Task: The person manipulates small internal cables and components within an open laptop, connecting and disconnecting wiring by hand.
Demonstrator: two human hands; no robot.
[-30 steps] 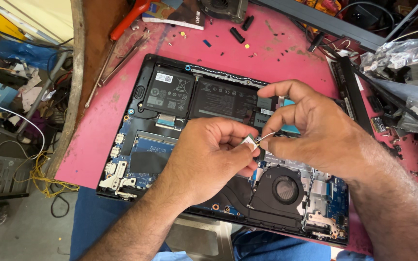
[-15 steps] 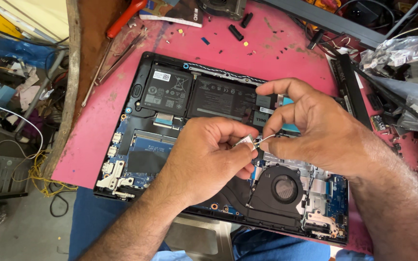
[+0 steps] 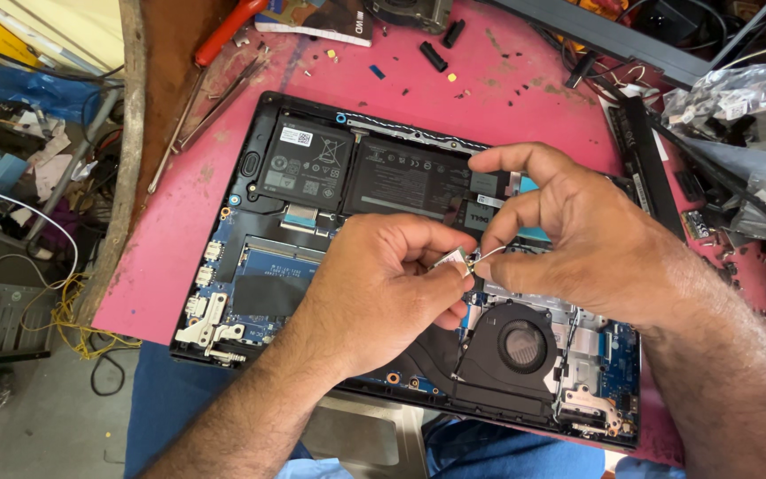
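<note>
An opened laptop (image 3: 312,231) lies bottom-up on a pink table (image 3: 179,231), its black battery (image 3: 374,177), blue board and round fan (image 3: 520,341) exposed. My left hand (image 3: 383,293) hovers over the laptop's middle and pinches a small silvery card (image 3: 452,259) between thumb and fingers. My right hand (image 3: 578,239) is just to the right, thumb and forefinger pinching a thin white wire (image 3: 488,255) that meets the card. The hands nearly touch.
A red-handled tool (image 3: 228,27) and thin metal rods (image 3: 214,98) lie at the table's far left. Small black parts and screws (image 3: 436,58) are scattered beyond the laptop. Plastic bags (image 3: 746,133) and a black strip (image 3: 644,160) sit at right. Cables and clutter fill the floor (image 3: 19,266) at left.
Both hands stay over the laptop's middle, with the right fingers shifting slightly on the wire at the card. Nothing else has moved.
</note>
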